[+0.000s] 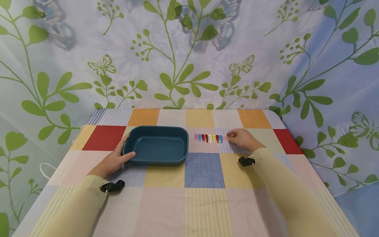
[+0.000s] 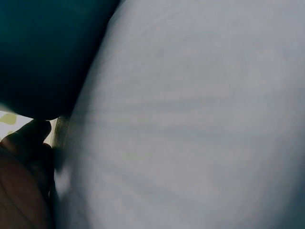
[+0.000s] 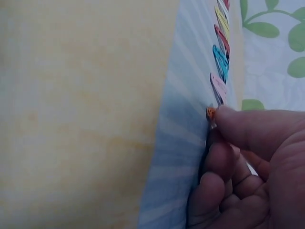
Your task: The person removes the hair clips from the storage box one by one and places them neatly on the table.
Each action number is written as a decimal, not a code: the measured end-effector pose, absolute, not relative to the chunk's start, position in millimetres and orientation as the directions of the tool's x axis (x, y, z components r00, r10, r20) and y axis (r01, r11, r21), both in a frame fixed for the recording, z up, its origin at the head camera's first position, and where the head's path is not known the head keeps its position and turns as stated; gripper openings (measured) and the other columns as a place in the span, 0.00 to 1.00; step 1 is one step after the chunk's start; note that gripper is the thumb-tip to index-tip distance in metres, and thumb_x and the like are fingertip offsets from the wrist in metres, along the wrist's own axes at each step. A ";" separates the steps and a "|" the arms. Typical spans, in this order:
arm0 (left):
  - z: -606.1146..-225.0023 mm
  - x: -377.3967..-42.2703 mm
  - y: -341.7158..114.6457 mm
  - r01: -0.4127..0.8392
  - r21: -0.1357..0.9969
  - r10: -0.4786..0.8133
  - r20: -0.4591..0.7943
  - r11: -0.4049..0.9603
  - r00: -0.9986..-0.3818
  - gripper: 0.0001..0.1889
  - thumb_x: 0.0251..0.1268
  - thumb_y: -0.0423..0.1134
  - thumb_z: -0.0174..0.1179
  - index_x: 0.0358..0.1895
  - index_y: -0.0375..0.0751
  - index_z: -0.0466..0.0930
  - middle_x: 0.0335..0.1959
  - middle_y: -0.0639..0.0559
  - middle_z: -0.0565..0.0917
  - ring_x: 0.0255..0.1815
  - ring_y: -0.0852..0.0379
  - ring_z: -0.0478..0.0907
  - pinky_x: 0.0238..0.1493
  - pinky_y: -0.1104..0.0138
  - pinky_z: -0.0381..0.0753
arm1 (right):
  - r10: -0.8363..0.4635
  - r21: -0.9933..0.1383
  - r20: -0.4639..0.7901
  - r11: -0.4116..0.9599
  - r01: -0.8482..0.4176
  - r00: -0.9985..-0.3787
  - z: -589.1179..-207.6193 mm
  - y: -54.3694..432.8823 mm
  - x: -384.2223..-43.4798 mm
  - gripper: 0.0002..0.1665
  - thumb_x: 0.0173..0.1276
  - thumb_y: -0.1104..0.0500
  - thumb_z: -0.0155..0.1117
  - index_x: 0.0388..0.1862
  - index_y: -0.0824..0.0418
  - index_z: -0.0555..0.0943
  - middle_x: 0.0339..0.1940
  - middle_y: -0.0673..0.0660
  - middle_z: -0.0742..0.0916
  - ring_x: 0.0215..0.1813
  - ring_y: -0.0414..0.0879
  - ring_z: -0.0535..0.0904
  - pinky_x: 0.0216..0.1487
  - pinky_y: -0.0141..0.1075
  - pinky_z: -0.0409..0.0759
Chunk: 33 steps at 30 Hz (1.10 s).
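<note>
A dark teal rectangular plastic basin [image 1: 160, 163] stands on the table, left of the middle. My left hand [image 1: 116, 160] grips its left end, fingers along the side and thumb at the near corner; in the left wrist view the fingers [image 2: 28, 138] are dark beside the basin wall [image 2: 52, 57]. A row of snap hair clips runs to the right of the basin, among them a yellow clip [image 1: 214, 138] and a pink clip [image 3: 218, 87]. At the row's right end my right hand [image 1: 243, 139] pinches an orange hair clip [image 3: 210, 113] between thumb and fingers, which partly hide it.
A patchwork-checked cloth [image 1: 165, 210] covers the table. Behind and at both sides hangs a white curtain [image 1: 124, 92] with green leaves and butterflies. Black wrist devices [image 1: 113, 187] sit at both cuffs. A white cable loop [image 1: 44, 169] shows at the left edge.
</note>
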<state>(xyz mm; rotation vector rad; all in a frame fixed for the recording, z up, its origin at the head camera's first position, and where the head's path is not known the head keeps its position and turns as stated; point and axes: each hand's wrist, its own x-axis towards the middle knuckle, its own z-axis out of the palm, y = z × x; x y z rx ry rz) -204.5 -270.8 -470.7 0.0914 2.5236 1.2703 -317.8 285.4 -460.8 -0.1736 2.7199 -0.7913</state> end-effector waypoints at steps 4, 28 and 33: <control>-469.9 -204.0 -270.2 -0.085 0.790 0.192 -0.250 0.607 -0.949 0.51 0.76 0.59 0.57 0.85 0.72 0.25 0.88 0.34 0.38 0.83 0.23 0.43 0.72 0.21 0.57 | -0.218 -0.552 -0.248 0.833 -0.048 -0.944 -461.5 288.7 -318.0 0.25 0.74 0.55 0.67 0.66 0.62 0.82 0.47 0.58 0.86 0.46 0.50 0.77 0.50 0.41 0.76; -469.5 -203.1 -269.3 -0.087 0.792 0.194 -0.252 0.605 -0.948 0.52 0.76 0.60 0.58 0.86 0.70 0.25 0.87 0.34 0.37 0.83 0.23 0.43 0.72 0.23 0.59 | -0.232 -0.568 -0.251 0.821 -0.051 -0.940 -462.8 290.5 -315.0 0.26 0.71 0.57 0.69 0.66 0.64 0.82 0.39 0.52 0.85 0.44 0.47 0.76 0.49 0.38 0.73; -469.4 -203.1 -269.6 -0.090 0.789 0.190 -0.255 0.607 -0.948 0.52 0.76 0.60 0.58 0.86 0.70 0.25 0.87 0.34 0.37 0.83 0.23 0.43 0.72 0.23 0.58 | -0.223 -0.564 -0.263 0.825 -0.038 -0.939 -461.8 289.2 -314.7 0.26 0.72 0.56 0.68 0.66 0.64 0.82 0.41 0.53 0.85 0.44 0.48 0.76 0.50 0.38 0.74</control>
